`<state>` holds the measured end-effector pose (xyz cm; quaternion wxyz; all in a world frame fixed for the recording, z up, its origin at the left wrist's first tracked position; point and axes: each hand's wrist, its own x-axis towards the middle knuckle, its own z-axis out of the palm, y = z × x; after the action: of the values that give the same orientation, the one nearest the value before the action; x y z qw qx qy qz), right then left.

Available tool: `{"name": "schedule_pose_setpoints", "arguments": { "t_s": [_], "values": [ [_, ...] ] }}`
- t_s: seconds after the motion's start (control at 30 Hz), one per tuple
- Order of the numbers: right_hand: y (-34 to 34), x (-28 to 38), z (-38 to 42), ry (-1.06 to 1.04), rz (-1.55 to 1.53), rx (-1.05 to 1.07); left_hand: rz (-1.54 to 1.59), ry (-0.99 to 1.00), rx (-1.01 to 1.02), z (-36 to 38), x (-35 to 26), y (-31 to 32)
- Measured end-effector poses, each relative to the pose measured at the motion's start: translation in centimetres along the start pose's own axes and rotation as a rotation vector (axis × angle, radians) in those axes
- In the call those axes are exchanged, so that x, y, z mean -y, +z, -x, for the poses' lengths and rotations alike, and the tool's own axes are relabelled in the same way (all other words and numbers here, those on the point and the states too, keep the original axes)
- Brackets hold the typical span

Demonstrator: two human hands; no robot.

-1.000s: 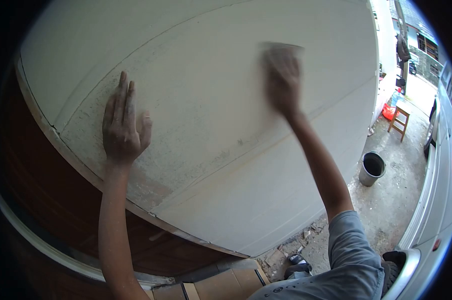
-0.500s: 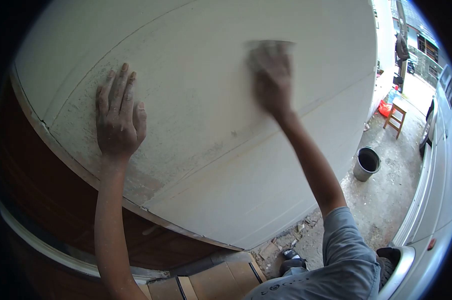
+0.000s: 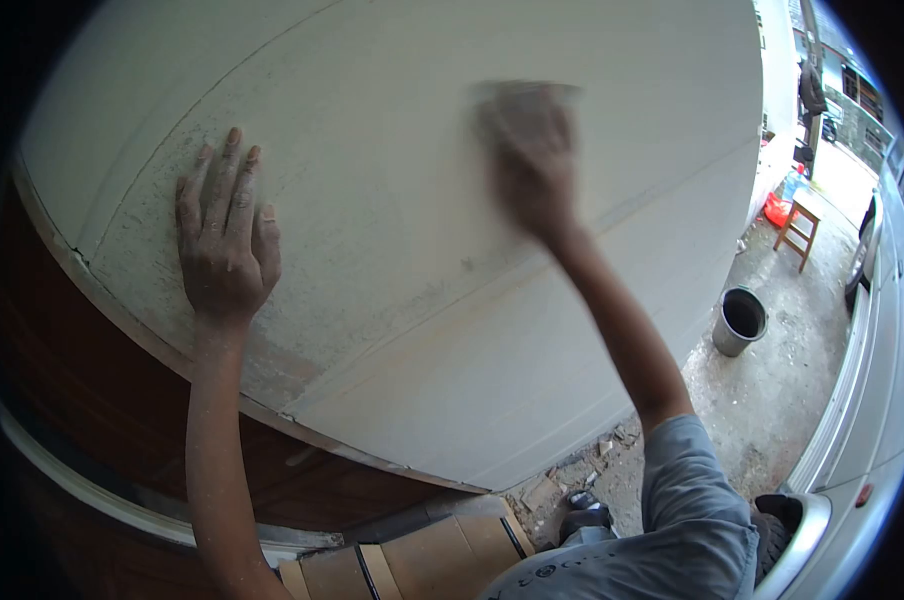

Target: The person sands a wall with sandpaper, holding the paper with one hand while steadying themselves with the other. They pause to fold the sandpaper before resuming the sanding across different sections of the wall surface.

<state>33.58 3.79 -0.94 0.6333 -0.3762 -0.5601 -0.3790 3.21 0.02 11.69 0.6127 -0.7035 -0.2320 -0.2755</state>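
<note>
My left hand [image 3: 229, 235] lies flat on the pale wall panel [image 3: 392, 200], palm down with its fingers apart and dusty. My right hand [image 3: 530, 165] is up against the same panel, further right, and is blurred by motion. Its fingers press on a thin, flat, dark-edged piece [image 3: 532, 88] whose edge shows past the fingertips; what it is I cannot make out. Dusty grey patches and thin seam lines mark the panel around both hands.
A dark bucket [image 3: 740, 322] and a wooden stool [image 3: 800, 228] stand on the concrete floor at right, with a red bag [image 3: 776, 210] near the stool. A white vehicle [image 3: 872, 440] lines the right edge. Brown cardboard [image 3: 432, 560] lies below; rubble borders the panel's foot.
My right hand has shifted slightly left on the panel, still blurred. My left hand appears slightly further left in view, and the background has shifted a little as well.
</note>
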Motion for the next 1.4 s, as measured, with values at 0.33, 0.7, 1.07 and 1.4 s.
{"name": "schedule_pose_setpoints", "arguments": {
  "t_s": [0.33, 0.7, 1.07, 1.4],
  "values": [
    [3.4, 13.3, 3.3, -0.148, -0.279, 0.349, -0.04, -0.009, 0.027, 0.1, 0.0, -0.1],
    [1.1, 0.9, 2.9, 0.113, -0.002, -0.116, 0.016, -0.023, -0.013, 0.2, 0.2, 0.2],
    [-1.1, -1.3, 4.3, 0.34, -0.072, -0.22, -0.028, -0.085, 0.011, 1.9, -1.4, 0.1],
    [1.3, 8.6, 10.0, -0.156, -0.221, 0.36, 0.005, -0.071, -0.004, 2.1, -1.3, 0.0]
  ]
}}
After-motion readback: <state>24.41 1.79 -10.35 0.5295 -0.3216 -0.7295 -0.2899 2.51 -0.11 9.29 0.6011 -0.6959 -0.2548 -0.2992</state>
